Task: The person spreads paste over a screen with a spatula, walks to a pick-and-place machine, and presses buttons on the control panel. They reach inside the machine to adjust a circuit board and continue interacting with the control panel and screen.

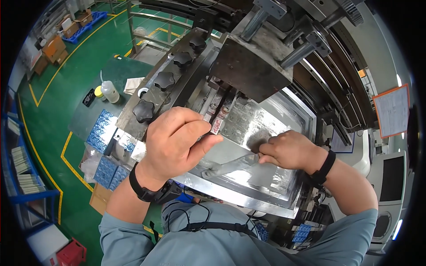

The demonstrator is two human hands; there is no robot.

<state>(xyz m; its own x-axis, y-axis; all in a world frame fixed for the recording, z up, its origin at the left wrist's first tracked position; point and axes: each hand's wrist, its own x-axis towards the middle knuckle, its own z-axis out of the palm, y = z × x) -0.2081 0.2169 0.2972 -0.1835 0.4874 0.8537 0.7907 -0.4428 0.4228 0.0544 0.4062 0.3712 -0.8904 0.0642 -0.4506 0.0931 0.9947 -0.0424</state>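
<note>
A factory floor: green painted floor (49,111) with yellow lines, heavy steel machine (248,66) (black knobs (143,110)).

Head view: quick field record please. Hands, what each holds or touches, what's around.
setting: factory floor, green with yellow lines
left hand: raised over the metal frame, fingers curled, pinching a small part I cannot make out
right hand: gripping a flat grey blade laid on the silvery plate inside the frame
machine head: dark block above the plate
knobs: four black star knobs in a row on a bar, left of the plate
side table: squeeze bottle, blue packs
wrists: black bands on both
</note>
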